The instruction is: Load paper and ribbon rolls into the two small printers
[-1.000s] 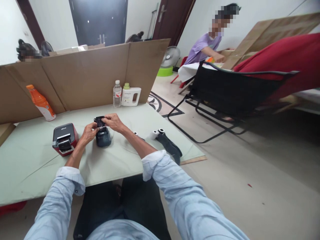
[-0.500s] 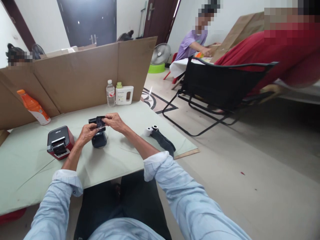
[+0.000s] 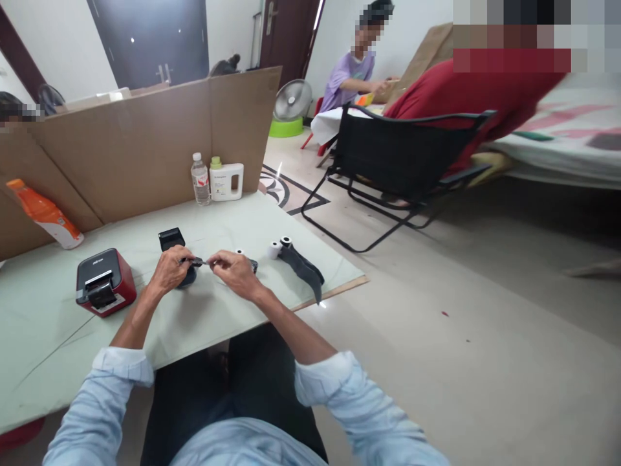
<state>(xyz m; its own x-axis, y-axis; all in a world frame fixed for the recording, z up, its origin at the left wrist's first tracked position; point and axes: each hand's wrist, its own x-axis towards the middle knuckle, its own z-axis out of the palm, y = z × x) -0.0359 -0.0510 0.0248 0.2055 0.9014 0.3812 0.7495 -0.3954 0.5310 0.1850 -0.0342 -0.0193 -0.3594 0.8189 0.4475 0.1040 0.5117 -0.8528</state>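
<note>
Between my two hands is a small dark, thin piece [image 3: 196,261], partly hidden by fingers; its exact kind is unclear. My left hand [image 3: 169,268] is closed on it from the left. From the right, my right hand [image 3: 235,270] pinches at its pale, narrow end. Just under and behind my left hand stands a black handheld device [image 3: 171,238], its flap-like upper part raised and its base mostly covered. A red and black label printer [image 3: 105,281] sits to the left. Behind my right hand, a small white roll [image 3: 239,252] and a dark object [image 3: 253,265] are partly hidden.
White paper rolls [image 3: 274,250] and a wavy black strip [image 3: 305,268] lie near the table's right edge. At the back stand a water bottle [image 3: 200,181], a white jug [image 3: 226,181], an orange bottle [image 3: 46,213] and a cardboard screen [image 3: 155,142]. A black chair [image 3: 388,152] holds a person.
My view has turned slightly right. My hands have come down from the device's top, uncovering its raised flap. My right hand has drawn away from the left, and the piece between them looks smaller.
</note>
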